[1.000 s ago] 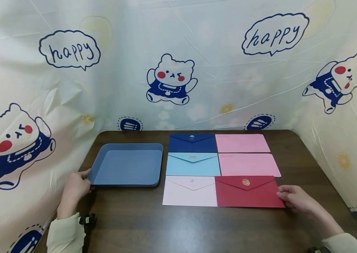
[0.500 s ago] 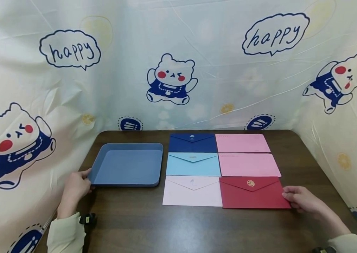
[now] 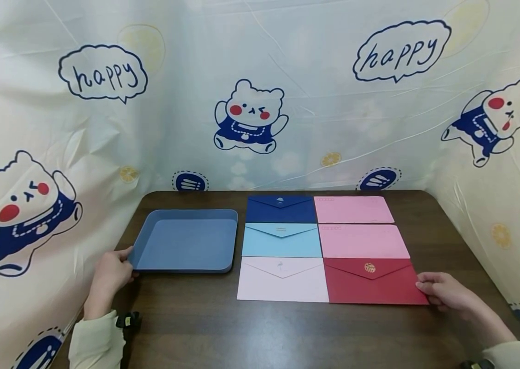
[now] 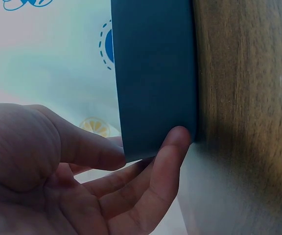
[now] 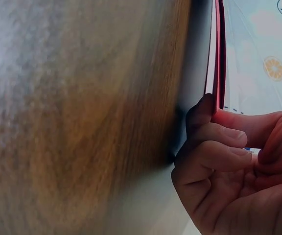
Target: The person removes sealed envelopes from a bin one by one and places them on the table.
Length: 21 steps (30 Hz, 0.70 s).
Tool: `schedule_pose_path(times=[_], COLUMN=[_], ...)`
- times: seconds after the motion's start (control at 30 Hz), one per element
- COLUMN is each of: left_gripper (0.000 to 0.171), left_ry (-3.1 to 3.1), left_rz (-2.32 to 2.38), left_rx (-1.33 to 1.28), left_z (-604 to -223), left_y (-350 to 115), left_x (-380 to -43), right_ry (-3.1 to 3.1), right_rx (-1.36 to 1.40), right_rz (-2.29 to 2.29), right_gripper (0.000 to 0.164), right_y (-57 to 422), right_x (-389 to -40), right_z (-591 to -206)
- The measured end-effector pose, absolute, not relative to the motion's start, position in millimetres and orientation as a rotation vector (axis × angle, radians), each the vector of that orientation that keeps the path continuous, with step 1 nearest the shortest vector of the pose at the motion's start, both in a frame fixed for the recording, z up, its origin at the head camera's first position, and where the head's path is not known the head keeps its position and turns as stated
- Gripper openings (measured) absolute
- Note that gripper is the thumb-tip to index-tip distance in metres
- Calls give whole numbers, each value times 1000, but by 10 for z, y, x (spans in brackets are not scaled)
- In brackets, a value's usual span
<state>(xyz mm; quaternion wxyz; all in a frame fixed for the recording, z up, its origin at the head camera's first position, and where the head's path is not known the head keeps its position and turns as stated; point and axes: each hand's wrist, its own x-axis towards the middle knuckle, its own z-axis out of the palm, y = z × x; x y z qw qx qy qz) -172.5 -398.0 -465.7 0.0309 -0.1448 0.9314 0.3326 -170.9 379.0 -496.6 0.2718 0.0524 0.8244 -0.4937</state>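
Note:
My right hand (image 3: pixel 444 291) pinches the right edge of a red envelope (image 3: pixel 372 287) with a gold emblem. In the right wrist view, thumb and index finger close on the edge of the red envelope (image 5: pixel 218 73), which stands off the wood there. My left hand (image 3: pixel 109 274) grips the near left corner of a blue tray (image 3: pixel 181 269). The left wrist view shows the thumb at the rim of the tray (image 4: pixel 155 73) and fingers bent along its outer wall. A white envelope (image 3: pixel 282 287) lies directly left of the red one, their edges meeting.
Behind these lie a light blue envelope (image 3: pixel 280 246), a dark blue envelope (image 3: pixel 280 212) and two pink envelopes, one at the back (image 3: pixel 354 210) and one nearer (image 3: pixel 363 242). The brown table (image 3: pixel 195 328) ends at a printed curtain (image 3: pixel 310 128).
My right hand has drawn the red envelope to the right, uncovering the right part of the white envelope. My left hand and the tray have stayed in place.

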Motion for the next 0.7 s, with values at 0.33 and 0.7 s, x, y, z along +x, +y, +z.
schedule_pose_path(times=[0.33, 0.7], left_gripper=[60, 60], left_ry=[2872, 2844], left_rz=[1029, 1040], left_rx=[-433, -432], left_z=[-4653, -4661], left_y=[-3975, -3985], left_x=[-1703, -1700], right_ry=[2234, 2309], right_rx=[141, 135], right_rz=[-1300, -1274], right_gripper=[18, 20], right_y=[3820, 3823], right_x=[-1707, -1695], right_z=[-4959, -4965])
